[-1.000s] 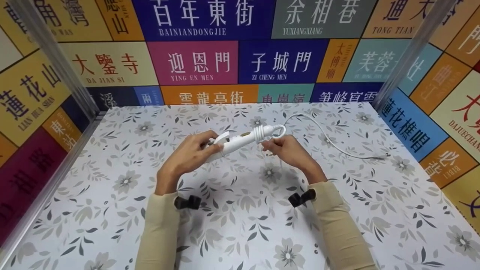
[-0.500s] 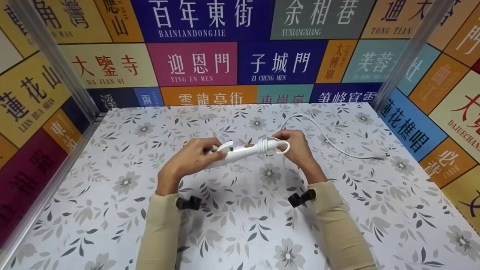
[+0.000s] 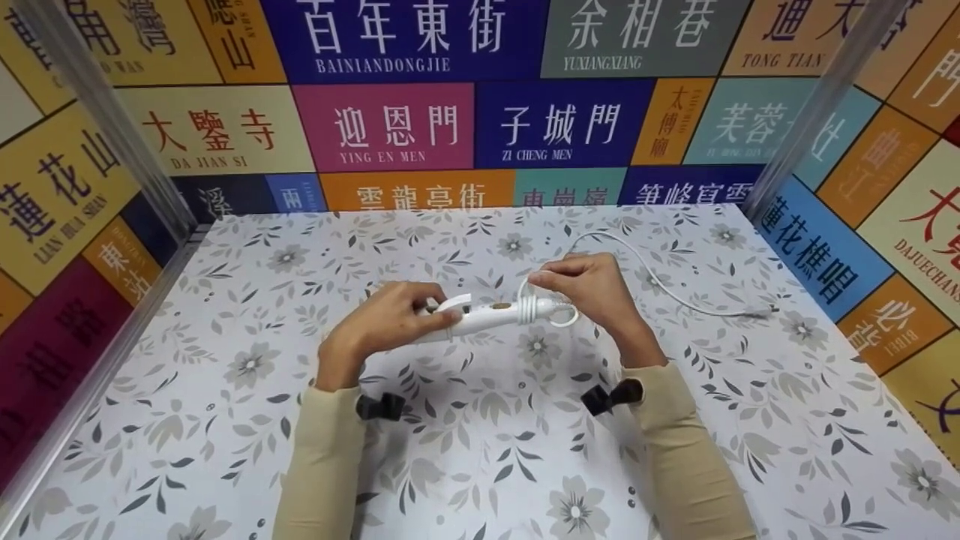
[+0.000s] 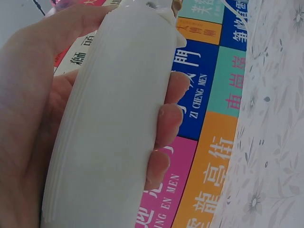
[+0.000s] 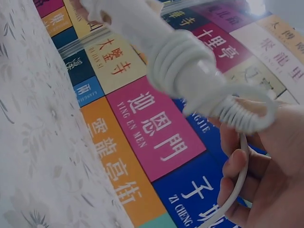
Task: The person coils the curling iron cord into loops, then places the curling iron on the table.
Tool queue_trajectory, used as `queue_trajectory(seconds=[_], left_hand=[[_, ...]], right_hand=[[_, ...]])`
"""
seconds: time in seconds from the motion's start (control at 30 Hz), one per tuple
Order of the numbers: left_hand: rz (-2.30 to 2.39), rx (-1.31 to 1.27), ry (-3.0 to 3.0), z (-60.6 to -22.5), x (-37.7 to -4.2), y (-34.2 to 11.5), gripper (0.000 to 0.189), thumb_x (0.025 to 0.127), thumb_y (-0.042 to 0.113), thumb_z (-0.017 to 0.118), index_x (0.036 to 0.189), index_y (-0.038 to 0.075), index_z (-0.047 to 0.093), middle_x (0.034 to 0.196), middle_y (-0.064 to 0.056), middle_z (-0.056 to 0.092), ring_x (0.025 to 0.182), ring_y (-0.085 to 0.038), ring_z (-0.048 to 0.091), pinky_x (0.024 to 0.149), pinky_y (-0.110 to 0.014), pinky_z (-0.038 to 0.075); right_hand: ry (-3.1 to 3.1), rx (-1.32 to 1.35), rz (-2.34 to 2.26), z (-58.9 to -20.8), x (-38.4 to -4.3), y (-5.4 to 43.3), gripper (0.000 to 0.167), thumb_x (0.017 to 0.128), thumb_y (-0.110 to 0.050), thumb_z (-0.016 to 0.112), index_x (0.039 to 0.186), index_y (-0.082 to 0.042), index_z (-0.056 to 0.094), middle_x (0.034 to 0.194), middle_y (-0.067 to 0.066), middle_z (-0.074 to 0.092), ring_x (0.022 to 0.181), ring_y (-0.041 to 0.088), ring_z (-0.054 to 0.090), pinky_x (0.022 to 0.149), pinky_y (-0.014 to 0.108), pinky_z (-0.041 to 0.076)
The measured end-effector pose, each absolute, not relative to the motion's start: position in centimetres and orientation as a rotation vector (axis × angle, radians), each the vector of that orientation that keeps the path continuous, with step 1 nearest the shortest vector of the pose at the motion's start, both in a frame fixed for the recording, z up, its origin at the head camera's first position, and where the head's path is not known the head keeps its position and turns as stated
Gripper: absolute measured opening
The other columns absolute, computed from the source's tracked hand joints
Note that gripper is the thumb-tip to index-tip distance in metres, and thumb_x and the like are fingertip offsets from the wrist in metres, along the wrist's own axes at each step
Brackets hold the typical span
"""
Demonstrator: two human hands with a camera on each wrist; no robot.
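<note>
Two hands held one white hair iron point(image 3: 484, 320) in the air above the flowered tabletop point(image 3: 480, 465). From my distant place, I saw in the head view that the left hand point(image 3: 391, 319) grasped its wider end, while the right hand point(image 3: 592, 287) pinched the white cord point(image 3: 702, 308) near the narrow end, where several coils point(image 3: 529, 310) were wrapped around. Only this view showed me the whole free length of the cord, lying to the right up to the plug point(image 3: 768, 310). The left wrist view gave me what the head view hid: three fingertips point(image 4: 170, 119) curled around the far side of the body. The right wrist view showed clearly the ribbed sleeve point(image 5: 240, 116) and the cord passing along the right fingers.
</note>
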State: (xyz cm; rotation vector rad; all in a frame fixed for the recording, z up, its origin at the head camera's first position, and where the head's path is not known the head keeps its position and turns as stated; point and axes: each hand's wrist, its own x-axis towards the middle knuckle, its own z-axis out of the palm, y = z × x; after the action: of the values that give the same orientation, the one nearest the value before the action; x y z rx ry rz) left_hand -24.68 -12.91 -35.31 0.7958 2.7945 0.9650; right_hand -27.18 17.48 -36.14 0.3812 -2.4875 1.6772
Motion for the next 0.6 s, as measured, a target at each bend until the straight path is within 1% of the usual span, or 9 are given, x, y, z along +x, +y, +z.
queue_trajectory(seconds=[0.1,0.23,0.37,0.47,0.6], left_hand=[[0.951,0.780,2.798,-35.3,-24.7,-12.7,0.029,0.093,0.047,0.065,0.100,0.020,0.071,0.080,-0.001,0.063,0.069,-0.015,0.052,0.066,-0.030,0.042],[0.935,0.762,2.830,-35.3,-24.7,-12.4,0.031,0.094,0.048,0.064,0.097,0.018,0.070,0.084,-0.003,0.066,0.070,-0.016,0.053,0.067,-0.030,0.043],[0.940,0.707,2.881,-35.4,-24.6,-12.1,0.033,0.096,0.050,0.060,0.096,0.018,0.068,0.084,-0.003,0.065,0.070,-0.017,0.052,0.067,-0.032,0.041],[0.959,0.647,2.917,-35.5,-24.5,-11.9,0.035,0.098,0.052,0.057,0.098,0.018,0.067,0.081,-0.003,0.061,0.070,-0.018,0.051,0.066,-0.033,0.039],[0.983,0.593,2.954,-35.3,-24.8,-11.6,0.038,0.100,0.052,0.053,0.106,0.018,0.068,0.083,-0.003,0.063,0.072,-0.019,0.053,0.067,-0.033,0.040]], right_hand=[[-2.462,0.435,1.649,-35.7,-26.7,17.0,0.023,0.081,-0.028,0.085,0.096,-0.010,0.082,0.089,0.004,0.075,0.081,0.016,0.067,0.069,0.025,0.055],[-2.438,0.487,1.577,-35.2,-26.1,16.4,0.019,0.081,-0.024,0.084,0.095,-0.010,0.082,0.081,0.003,0.072,0.072,0.015,0.058,0.060,0.023,0.046],[-2.421,0.512,1.486,-34.6,-25.2,15.7,0.018,0.084,-0.024,0.082,0.095,-0.010,0.082,0.075,0.002,0.066,0.067,0.014,0.048,0.057,0.022,0.038],[-2.441,0.541,1.399,-34.2,-24.5,15.4,0.016,0.089,-0.025,0.076,0.097,-0.013,0.082,0.071,0.001,0.061,0.063,0.014,0.043,0.057,0.023,0.035],[-2.498,0.608,1.296,-33.5,-23.8,15.1,0.019,0.096,-0.024,0.068,0.105,-0.013,0.080,0.076,0.002,0.063,0.061,0.013,0.044,0.056,0.024,0.036]])
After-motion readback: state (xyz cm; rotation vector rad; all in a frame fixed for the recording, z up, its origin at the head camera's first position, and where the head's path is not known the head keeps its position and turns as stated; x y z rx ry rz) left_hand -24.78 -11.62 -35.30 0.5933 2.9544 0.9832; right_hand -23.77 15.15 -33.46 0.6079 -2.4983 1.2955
